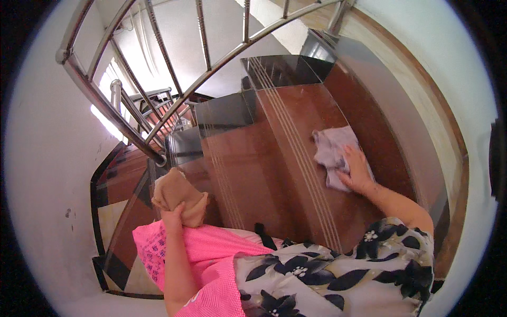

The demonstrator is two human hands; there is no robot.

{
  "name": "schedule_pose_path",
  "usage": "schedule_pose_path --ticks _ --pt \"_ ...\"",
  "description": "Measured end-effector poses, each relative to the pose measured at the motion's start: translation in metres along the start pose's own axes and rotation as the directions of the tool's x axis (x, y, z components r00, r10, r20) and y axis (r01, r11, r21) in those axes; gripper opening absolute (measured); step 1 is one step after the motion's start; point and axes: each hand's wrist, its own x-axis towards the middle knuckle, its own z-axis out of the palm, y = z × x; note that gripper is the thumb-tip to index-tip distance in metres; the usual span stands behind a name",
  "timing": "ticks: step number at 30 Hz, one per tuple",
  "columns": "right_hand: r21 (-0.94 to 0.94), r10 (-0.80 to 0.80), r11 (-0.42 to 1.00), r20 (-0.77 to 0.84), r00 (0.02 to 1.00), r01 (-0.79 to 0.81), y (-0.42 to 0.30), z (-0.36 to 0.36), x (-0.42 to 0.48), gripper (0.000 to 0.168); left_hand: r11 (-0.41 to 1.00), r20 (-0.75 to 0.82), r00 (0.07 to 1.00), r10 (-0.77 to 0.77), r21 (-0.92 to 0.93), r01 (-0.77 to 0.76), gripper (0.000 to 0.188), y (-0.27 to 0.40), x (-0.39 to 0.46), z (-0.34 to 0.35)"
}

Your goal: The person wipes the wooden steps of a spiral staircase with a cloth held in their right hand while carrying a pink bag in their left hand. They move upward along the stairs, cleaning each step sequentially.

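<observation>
A pale lilac cloth [330,148] lies bunched on a glossy red-brown stair tread [293,107]. My right hand [356,170] rests on its right part, fingers spread and pressing it to the tread. At the left, my left hand [173,216] grips a folded tan cloth [180,192], held up above the lower steps near the foot of the metal railing. Below that hand hangs a pink checked apron [210,245] with writing on it, beside a floral shirt.
A stainless steel railing [237,49] crosses the upper left. Steps with black tile ends [225,111] go down to a tiled landing [115,222]. A dark grey container [319,45] stands on a step at the top. Walls [51,158] bound both sides.
</observation>
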Motion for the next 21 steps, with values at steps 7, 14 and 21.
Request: schedule_pose_path --ticks 7,14,21 --pt "0.087 -0.290 0.957 0.204 0.935 0.278 -0.061 -0.034 -0.034 0.076 0.999 -0.014 0.999 0.038 0.022 -0.038 0.075 0.013 -0.007 0.009" --pt "0.129 -0.290 0.955 0.230 0.929 0.266 -0.055 -0.033 -0.013 0.074 1.000 0.028 1.000 -0.010 0.000 0.010 0.078 0.011 -0.009 0.005" --pt "0.125 -0.296 0.952 0.155 0.943 0.278 -0.030 -0.015 0.056 0.068 1.000 0.017 1.000 -0.014 0.017 0.014 0.076 0.007 -0.006 -0.001"
